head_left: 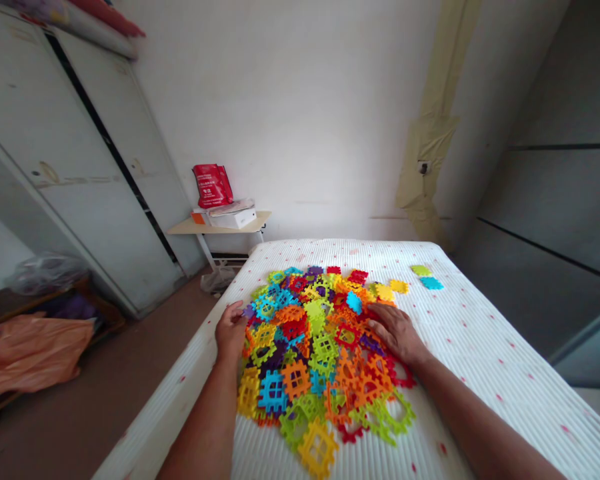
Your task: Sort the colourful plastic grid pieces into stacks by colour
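A wide pile of colourful plastic interlocking tiles (295, 380) lies on the white ribbed bed cover (480, 373). Many have window-like cutouts, and some are solid. My left hand (231, 331) rests at the pile's left edge, fingers curled beside a small purple tile (249, 311); whether it grips that tile I cannot make out. On the right side, my right hand (396, 331) lies over the pile with its fingers stretched out, touching orange and red tiles. A light blue solid tile (354, 302) sits just left of its fingertips.
Past my right hand lie a yellow tile (399, 287), a green tile (421, 270) and a blue tile (431, 283). Behind the bed's left corner, a small table (180, 228) holds a red bag (213, 186) and a white box (240, 217). Cabinets (95, 193) line the left.
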Available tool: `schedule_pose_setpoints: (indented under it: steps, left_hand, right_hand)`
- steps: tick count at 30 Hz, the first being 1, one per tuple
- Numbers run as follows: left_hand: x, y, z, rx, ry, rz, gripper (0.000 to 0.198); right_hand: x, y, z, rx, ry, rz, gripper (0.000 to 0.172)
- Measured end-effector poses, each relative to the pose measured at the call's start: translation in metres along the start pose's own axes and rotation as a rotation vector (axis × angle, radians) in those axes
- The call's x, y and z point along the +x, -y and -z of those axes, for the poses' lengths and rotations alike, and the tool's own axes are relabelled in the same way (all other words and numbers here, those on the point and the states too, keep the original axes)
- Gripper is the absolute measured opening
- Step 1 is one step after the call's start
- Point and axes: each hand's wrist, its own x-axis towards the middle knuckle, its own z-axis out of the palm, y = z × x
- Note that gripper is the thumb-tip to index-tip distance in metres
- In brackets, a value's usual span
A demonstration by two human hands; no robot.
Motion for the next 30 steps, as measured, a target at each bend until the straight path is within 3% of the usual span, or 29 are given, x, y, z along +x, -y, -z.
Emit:
schedule_pose_setpoints:
  steps: [9, 16, 20, 30]
  left_hand:
    - [-0.004, -0.013, 0.008, -0.236, -0.078, -0.001, 0.041]
    - [-0.015, -0.017, 0.002, -0.045, 0.052, -0.229, 0.035]
    - [-0.018, -0.019, -0.002, 0.009, 0.029, -0.330, 0.033]
    - [-0.029, -0.038, -0.006, -0.136, 0.027, -0.277, 0.024]
  right_hand:
    - [-0.001, -0.003, 0.000, 0.031, -0.005, -0.003, 0.041]
    - [-0.001, -0.005, -0.002, 0.019, 0.001, -0.002, 0.042]
    - [-0.001, -0.002, -0.001, 0.014, -0.005, -0.009, 0.042]
    - [0.001, -0.003, 0.003, -0.026, -0.070, -0.032, 0.041]
